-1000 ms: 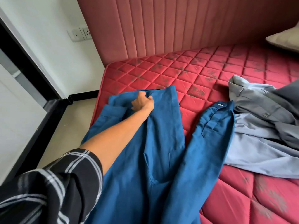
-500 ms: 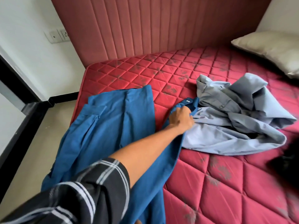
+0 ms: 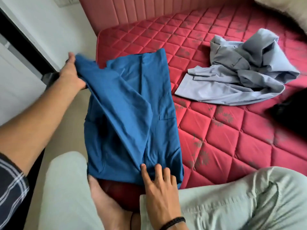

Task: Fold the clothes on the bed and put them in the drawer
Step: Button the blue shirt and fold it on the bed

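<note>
A dark blue shirt (image 3: pixel 132 117) lies lengthwise on the near left corner of the red quilted mattress (image 3: pixel 224 130), one side folded over its middle. My left hand (image 3: pixel 71 75) grips a raised blue sleeve or edge off the bed's left side. My right hand (image 3: pixel 159 185) presses the shirt's near hem with straight, spread fingers. A crumpled light grey-blue shirt (image 3: pixel 235 75) sits further right on the mattress.
The padded red headboard (image 3: pixel 116 12) rises at the back, and a beige pillow (image 3: pixel 285 9) fills the top right. My knees in pale trousers (image 3: pixel 232 205) and a bare foot (image 3: pixel 106 196) rest at the near edge. A dark object (image 3: pixel 292 113) lies at the right edge.
The blue sleeve that lay spread toward the grey shirt has been brought over onto the shirt's body. My left hand moved left holding blue cloth. My right hand came into view on the hem.
</note>
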The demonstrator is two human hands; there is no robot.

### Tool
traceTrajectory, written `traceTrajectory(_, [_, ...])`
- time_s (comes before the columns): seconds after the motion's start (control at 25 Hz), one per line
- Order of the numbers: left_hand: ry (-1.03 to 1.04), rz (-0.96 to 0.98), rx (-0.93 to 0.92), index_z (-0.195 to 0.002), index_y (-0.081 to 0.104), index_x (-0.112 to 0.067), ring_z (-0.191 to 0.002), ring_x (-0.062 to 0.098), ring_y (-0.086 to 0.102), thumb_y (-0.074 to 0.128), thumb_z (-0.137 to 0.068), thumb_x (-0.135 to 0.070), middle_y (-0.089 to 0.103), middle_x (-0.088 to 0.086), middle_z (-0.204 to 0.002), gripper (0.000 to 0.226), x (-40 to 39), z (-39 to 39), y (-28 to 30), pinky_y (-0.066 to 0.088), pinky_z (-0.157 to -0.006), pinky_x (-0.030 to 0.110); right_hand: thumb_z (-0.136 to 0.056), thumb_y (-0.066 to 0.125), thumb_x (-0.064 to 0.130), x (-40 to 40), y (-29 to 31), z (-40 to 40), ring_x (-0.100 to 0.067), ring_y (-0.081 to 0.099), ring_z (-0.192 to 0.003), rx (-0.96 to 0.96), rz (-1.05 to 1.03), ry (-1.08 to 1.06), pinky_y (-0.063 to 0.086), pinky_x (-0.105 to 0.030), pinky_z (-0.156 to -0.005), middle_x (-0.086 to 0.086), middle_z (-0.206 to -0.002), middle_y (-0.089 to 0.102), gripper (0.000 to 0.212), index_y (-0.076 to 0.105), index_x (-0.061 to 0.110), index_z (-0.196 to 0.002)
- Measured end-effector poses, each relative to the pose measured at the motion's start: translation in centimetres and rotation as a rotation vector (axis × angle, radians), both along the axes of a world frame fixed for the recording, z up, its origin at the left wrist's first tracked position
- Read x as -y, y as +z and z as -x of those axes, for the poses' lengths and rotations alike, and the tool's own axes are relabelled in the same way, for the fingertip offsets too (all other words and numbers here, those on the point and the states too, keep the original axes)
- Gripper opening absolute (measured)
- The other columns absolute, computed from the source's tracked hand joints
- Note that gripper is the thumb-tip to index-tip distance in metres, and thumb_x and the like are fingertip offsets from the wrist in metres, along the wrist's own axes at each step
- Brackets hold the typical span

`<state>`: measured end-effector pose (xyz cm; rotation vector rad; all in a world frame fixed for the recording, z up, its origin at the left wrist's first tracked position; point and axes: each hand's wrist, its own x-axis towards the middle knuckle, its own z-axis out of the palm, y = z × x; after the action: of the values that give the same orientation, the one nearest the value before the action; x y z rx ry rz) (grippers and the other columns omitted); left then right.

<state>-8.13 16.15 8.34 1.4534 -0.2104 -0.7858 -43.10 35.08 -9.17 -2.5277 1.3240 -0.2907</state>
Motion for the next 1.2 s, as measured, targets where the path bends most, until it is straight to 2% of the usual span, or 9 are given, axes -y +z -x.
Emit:
traceTrajectory(0.12, [0.184,0.101,-0.119,-0.102,0.063,-0.013,-0.089,0.025,0.076,0.076,-0.092,-0.040,0.076,0.007,-0.094,0.031,-5.4,-3.2,-0.1,0.062,-0.057,0.040,-0.069,0.039,0.014,0.2,0.6,2.3,-0.029,0.056,-0.082,-0.003,-0.036,0.013,0.054,-0.040,-0.063,-0.009,-0.113,0.062,0.070,0.066,0.032,-0.131])
traceTrajectory(0.32, [0.218,0.247,-0.055,-0.102,0.070,-0.014,-0.075,0.021,0.078,0.076,-0.091,-0.030,0.079,0.004,-0.081,0.019,-8.7,-4.3,5.1,0.064,-0.068,0.038,-0.090,0.048,0.013,1.5,2.6,2.7,-0.029,0.047,-0.111,-0.046,-0.319,0.113,0.038,-0.034,-0.108,0.000,-0.139,0.041,0.064,0.047,0.039,-0.148])
traceTrajectory(0.52, [0.205,0.272,0.079,-0.109,0.075,-0.017,-0.088,0.017,0.078,0.080,-0.086,-0.032,0.080,-0.003,-0.093,0.028,-13.1,-5.9,9.5,0.062,-0.077,0.034,-0.093,0.063,0.043,4.1,4.9,2.1,-0.019,0.056,-0.121,-0.091,-0.499,0.136,0.037,-0.027,-0.108,0.006,-0.123,0.046,0.034,0.062,0.036,-0.126])
traceTrajectory(0.68, [0.188,0.223,0.282,-0.117,0.072,-0.016,-0.092,0.016,0.076,0.076,-0.091,-0.029,0.078,-0.001,-0.103,0.029,-17.1,-7.1,10.3,0.061,-0.075,0.031,-0.087,0.066,0.055,5.6,7.1,1.0,-0.013,0.060,-0.103,-0.232,-0.467,0.183,0.038,-0.018,-0.082,0.010,-0.100,0.054,0.023,0.054,0.035,-0.083])
traceTrajectory(0.8, [0.057,0.163,0.413,-0.114,0.070,-0.020,-0.086,0.012,0.072,0.068,-0.098,-0.025,0.076,-0.005,-0.098,0.017,-16.7,-4.6,12.0,0.061,-0.083,0.035,-0.090,0.067,0.058,8.5,12.5,-1.9,-0.012,0.062,-0.110,-0.301,-0.443,0.377,0.046,-0.022,-0.092,0.007,-0.121,0.063,0.045,0.061,0.029,-0.124])
traceTrajectory(0.92, [-0.279,0.079,0.579,-0.120,0.070,-0.008,-0.094,0.019,0.071,0.070,-0.094,-0.028,0.077,0.008,-0.110,0.032,-13.5,1.6,12.6,0.058,-0.095,0.049,-0.067,0.082,0.063,11.3,19.4,-5.3,-0.010,0.068,-0.107,0.262,-0.518,0.282,0.055,-0.029,-0.094,0.004,-0.133,0.062,0.106,0.037,0.023,-0.155])
traceTrajectory(1.0, [-0.586,0.097,0.623,-0.123,0.067,-0.001,-0.099,0.026,0.067,0.071,-0.090,-0.033,0.072,0.020,-0.120,0.047,-11.9,8.3,12.7,0.051,-0.102,0.055,-0.057,0.090,0.056,13.3,22.6,-6.4,-0.013,0.071,-0.106,0.628,-0.603,0.228,0.062,-0.039,-0.085,0.002,-0.129,0.066,0.115,0.037,0.023,-0.153])
traceTrajectory(1.12, [-0.949,0.245,0.704,-0.120,0.070,-0.009,-0.098,0.020,0.065,0.065,-0.100,-0.034,0.072,0.009,-0.112,0.033,-10.8,17.5,12.2,0.052,-0.092,0.041,-0.079,0.087,0.032,16.1,24.0,-3.8,-0.016,0.071,-0.092,0.996,-0.601,0.123,0.057,-0.037,-0.074,-0.002,-0.104,0.073,0.062,0.059,0.002,-0.126])
traceTrajectory(1.2, [-0.716,0.326,1.010,-0.115,0.073,-0.018,-0.102,0.009,0.068,0.070,-0.094,-0.043,0.073,-0.004,-0.110,0.033,-10.9,20.0,9.8,0.052,-0.091,0.028,-0.095,0.067,0.007,17.8,23.4,-0.1,-0.015,0.072,-0.083,1.210,-0.563,-0.071,0.057,-0.032,-0.074,-0.006,-0.099,0.075,0.026,0.065,-0.001,-0.120])
